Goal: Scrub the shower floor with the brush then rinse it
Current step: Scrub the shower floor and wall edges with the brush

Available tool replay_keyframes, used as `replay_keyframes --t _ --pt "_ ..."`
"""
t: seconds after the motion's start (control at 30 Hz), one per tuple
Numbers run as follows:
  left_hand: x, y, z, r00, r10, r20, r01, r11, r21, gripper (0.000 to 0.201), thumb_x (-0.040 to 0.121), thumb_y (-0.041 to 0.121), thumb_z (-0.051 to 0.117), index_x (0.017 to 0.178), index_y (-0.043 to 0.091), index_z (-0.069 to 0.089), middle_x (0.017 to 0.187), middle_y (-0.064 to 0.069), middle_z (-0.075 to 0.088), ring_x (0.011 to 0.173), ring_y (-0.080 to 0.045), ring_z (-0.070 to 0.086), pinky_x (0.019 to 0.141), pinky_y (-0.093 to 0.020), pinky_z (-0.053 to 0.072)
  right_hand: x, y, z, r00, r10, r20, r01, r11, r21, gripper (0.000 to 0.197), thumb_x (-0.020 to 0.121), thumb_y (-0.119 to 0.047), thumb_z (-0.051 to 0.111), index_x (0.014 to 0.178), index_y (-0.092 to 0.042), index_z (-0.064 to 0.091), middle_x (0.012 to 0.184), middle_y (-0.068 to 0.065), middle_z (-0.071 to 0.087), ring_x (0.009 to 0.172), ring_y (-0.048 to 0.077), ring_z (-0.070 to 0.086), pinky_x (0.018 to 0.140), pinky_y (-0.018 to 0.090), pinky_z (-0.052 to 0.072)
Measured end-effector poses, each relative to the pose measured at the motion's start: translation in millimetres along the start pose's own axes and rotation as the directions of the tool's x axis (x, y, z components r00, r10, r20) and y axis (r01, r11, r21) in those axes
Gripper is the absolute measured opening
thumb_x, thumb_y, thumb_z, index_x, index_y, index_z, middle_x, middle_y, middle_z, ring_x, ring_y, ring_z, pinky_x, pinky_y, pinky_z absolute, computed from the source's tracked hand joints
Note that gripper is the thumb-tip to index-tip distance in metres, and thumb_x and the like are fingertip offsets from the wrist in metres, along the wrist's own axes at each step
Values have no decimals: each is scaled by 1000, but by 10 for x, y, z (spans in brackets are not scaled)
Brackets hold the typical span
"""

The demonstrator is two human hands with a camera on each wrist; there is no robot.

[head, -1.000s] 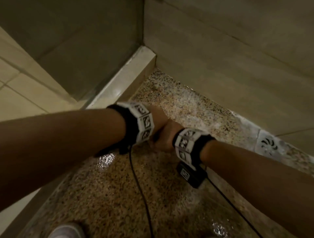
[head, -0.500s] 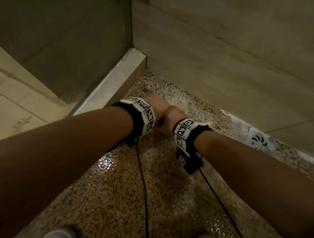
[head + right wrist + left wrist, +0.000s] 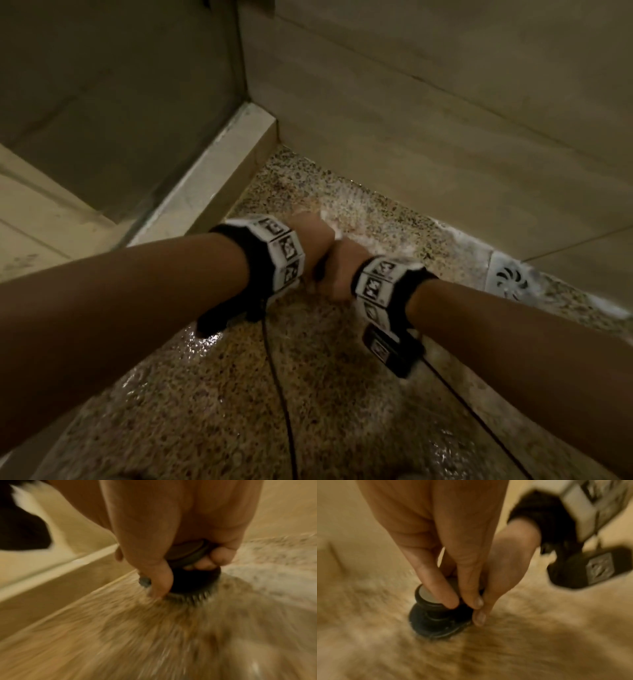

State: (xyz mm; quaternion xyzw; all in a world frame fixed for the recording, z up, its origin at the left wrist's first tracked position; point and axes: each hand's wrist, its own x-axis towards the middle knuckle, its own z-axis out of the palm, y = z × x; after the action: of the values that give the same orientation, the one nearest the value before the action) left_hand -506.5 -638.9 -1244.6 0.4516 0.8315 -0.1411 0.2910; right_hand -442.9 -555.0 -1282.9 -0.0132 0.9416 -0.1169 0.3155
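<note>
A round black brush (image 3: pixel 435 615) with a knob on top stands bristles-down on the wet speckled shower floor (image 3: pixel 308 394). In the right wrist view my right hand (image 3: pixel 180 566) curls round the knob of the brush (image 3: pixel 193 582), and the bristles splay on the floor. My left hand (image 3: pixel 464 601) lays straight fingers on the knob and presses down. In the head view the left hand (image 3: pixel 310 236) and right hand (image 3: pixel 342 277) are side by side near the far corner and hide the brush. Pale suds (image 3: pixel 370 219) lie just beyond them.
A white raised curb (image 3: pixel 212 185) borders the floor on the left. Tiled walls (image 3: pixel 428 120) close the far side. A square drain grate (image 3: pixel 510 281) sits at the wall's foot to the right. Black cables (image 3: pixel 277 394) hang from both wrists.
Both hands pushed the brush toward the far corner, then drew it back a little. Neither hand changed its hold.
</note>
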Motion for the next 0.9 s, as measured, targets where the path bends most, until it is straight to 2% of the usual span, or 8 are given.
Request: replay_keyframes --t 0.1,0.3,0.43,0.53,0.6,0.7,0.8,0.9 --pt "-126 180 230 990 31 136 -27 999 -27 25 80 35 72 91 13 67 83 -6 59 82 -22 61 80 -34 53 -266 28 143 996 -20 82 14 997 79 40 89 -31 62 58 -26 36 56 -3 38 49 11 33 51 27 32" --pt "143 53 -142 995 -9 -104 -2 995 -104 24 84 29 67 98 11 63 94 -1 64 90 -22 64 78 -28 51 -18 204 -183 981 120 -155 -93 981 172 18 85 -37 67 91 -21 59 78 2 56 77 21 57 70 31 49" --pt "-56 345 149 997 75 11 -73 989 -129 29 79 34 72 100 15 67 97 -3 65 89 -22 62 74 -30 49 -395 234 72 997 56 56 -59 997 49 34 82 -31 67 60 -22 43 60 -6 42 59 17 45 64 28 43" --pt "-29 377 104 998 43 -40 -49 981 -188 20 79 32 71 88 15 65 93 -5 62 82 -22 58 71 -29 44 -415 291 61 996 84 -5 -83 992 90 43 80 -27 68 62 -27 29 63 -5 38 57 15 40 60 27 36" --pt "80 327 -102 994 32 -106 -49 985 -164 17 77 30 73 81 18 62 95 -7 66 75 -22 56 74 -31 49 -284 355 -52 991 110 -76 -96 981 166 28 81 -37 67 68 -24 46 68 -1 48 62 18 46 63 29 39" --pt "159 384 -142 989 64 -131 -76 993 -88 26 82 29 68 104 15 67 101 -6 66 92 -24 63 80 -31 49 -230 434 -6 984 143 -105 -120 973 198 24 81 -42 67 84 -18 63 80 6 60 72 26 56 67 30 45" --pt "23 526 83 997 69 -23 -71 992 -100 32 79 36 71 102 15 65 99 -6 65 94 -24 61 79 -34 50 -462 407 137 997 78 15 -79 995 64 42 83 -34 66 59 -21 34 59 1 39 51 16 37 60 30 38" --pt "2 536 53 991 66 -113 -81 987 -137 26 87 33 63 105 13 62 110 -10 62 102 -27 57 84 -33 45 -446 469 105 994 91 -64 -85 993 86 39 80 -32 69 67 -20 35 67 -2 43 57 15 43 61 28 38"
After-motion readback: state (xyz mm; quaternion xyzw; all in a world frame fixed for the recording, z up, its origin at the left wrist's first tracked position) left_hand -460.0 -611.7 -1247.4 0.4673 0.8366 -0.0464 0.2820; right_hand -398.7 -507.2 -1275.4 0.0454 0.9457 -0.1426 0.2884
